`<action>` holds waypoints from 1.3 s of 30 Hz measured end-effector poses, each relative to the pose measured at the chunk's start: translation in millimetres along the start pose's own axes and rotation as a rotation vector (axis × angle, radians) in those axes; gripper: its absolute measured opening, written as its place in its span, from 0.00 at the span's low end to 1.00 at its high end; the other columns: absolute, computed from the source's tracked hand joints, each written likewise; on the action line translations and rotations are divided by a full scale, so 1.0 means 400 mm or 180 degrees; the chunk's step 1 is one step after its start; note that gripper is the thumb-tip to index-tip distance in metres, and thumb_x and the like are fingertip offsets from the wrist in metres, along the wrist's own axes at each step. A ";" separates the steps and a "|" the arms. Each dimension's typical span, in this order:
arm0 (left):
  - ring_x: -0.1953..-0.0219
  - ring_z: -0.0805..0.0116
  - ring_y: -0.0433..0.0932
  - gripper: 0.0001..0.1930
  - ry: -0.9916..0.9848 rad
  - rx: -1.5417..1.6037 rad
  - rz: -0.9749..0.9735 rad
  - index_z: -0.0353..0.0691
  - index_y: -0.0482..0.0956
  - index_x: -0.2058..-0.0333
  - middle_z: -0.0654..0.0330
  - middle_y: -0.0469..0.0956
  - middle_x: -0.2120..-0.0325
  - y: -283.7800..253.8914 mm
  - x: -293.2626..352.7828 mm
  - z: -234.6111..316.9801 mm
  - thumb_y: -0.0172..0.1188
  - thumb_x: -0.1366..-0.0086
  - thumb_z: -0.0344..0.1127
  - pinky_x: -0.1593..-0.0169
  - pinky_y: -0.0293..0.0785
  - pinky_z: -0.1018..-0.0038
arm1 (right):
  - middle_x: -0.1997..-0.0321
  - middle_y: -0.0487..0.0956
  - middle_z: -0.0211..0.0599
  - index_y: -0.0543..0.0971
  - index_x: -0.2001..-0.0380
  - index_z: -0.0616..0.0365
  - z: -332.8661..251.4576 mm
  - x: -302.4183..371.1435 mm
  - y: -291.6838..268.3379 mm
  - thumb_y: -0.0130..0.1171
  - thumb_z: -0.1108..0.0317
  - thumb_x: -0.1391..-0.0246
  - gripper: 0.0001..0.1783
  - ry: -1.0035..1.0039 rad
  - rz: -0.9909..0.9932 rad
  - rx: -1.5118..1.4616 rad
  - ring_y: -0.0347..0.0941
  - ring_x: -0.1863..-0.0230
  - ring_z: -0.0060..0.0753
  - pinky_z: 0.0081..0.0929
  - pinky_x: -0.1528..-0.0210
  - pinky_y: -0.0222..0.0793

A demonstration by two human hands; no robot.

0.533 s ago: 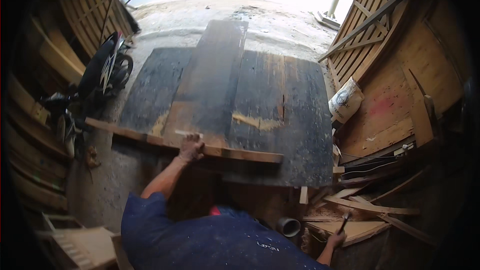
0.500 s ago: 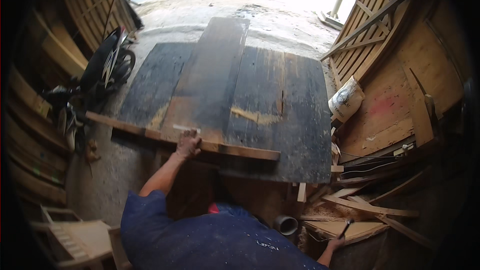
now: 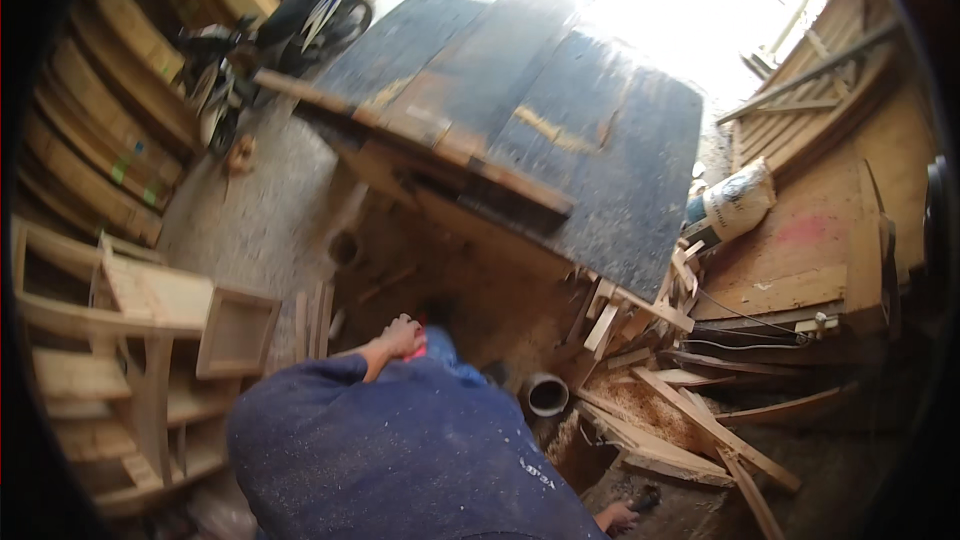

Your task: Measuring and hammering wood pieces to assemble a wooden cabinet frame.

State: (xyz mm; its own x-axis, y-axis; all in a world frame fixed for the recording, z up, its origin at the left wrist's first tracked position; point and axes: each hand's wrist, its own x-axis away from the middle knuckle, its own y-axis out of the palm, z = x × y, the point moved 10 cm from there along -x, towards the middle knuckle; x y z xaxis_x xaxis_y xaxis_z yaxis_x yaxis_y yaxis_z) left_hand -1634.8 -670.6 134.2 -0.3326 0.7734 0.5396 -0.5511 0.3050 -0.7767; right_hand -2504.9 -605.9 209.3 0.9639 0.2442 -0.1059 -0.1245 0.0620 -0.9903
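My left hand (image 3: 402,336) is by my body, just above a piece of red cloth (image 3: 418,344) at my lap. Its fingers are curled, and whatever they hold is hidden. Low at the right, my right hand (image 3: 617,517) is closed around a dark tool (image 3: 648,497), blurred and too small to name. A long wooden strip (image 3: 520,187) lies along the near edge of a dark plank tabletop (image 3: 620,160), and neither hand touches it. A wide brown board (image 3: 470,50) rests lengthwise on the tabletop.
Scrap wood (image 3: 700,420) and sawdust are heaped at the right, near an upright pipe (image 3: 547,395). A filled sack (image 3: 735,202) leans by a wooden panel (image 3: 800,240). At the left stand a motorcycle (image 3: 300,15) and an unfinished wooden shelf frame (image 3: 150,380).
My left hand has let go of the wooden strip and come back to my body. The right hand with the tool has moved down and left. The view has tilted downward and turned.
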 end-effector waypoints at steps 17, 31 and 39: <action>0.46 0.51 0.81 0.28 -0.0867 0.2093 -0.0841 0.38 0.85 0.53 0.48 0.84 0.52 0.387 0.460 -0.372 0.60 0.35 0.59 0.43 0.74 0.59 | 0.54 0.80 0.62 0.81 0.51 0.65 -0.440 0.236 -0.204 0.62 0.58 0.48 0.26 -0.3367 0.0683 -0.0704 0.73 0.45 0.63 0.56 0.43 0.68; 0.52 0.57 0.81 0.33 -0.1875 0.4269 0.0001 0.40 0.84 0.52 0.50 0.84 0.57 0.770 0.997 -0.828 0.51 0.31 0.67 0.44 0.74 0.62 | 0.55 0.80 0.55 0.82 0.51 0.58 -0.634 1.867 -0.072 0.65 0.61 0.44 0.19 -0.7584 -0.1812 0.0756 0.75 0.50 0.56 0.45 0.45 0.71; 0.52 0.52 0.82 0.28 -0.2853 0.4292 0.0266 0.39 0.82 0.52 0.44 0.83 0.56 0.869 1.180 -0.732 0.53 0.30 0.60 0.47 0.76 0.61 | 0.54 0.83 0.53 0.83 0.53 0.59 -0.583 2.519 0.036 0.59 0.58 0.41 0.19 -0.8718 -0.2187 0.1388 0.79 0.50 0.55 0.44 0.47 0.73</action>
State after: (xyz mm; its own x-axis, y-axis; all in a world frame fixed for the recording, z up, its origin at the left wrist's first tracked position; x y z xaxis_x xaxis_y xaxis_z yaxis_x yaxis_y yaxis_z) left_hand -1759.3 -36.9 23.8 -0.4441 0.0595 0.8940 -0.5841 -0.7758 -0.2386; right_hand -1480.8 -584.7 67.2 -0.8834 -0.0546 0.4654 -0.4325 0.4773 -0.7649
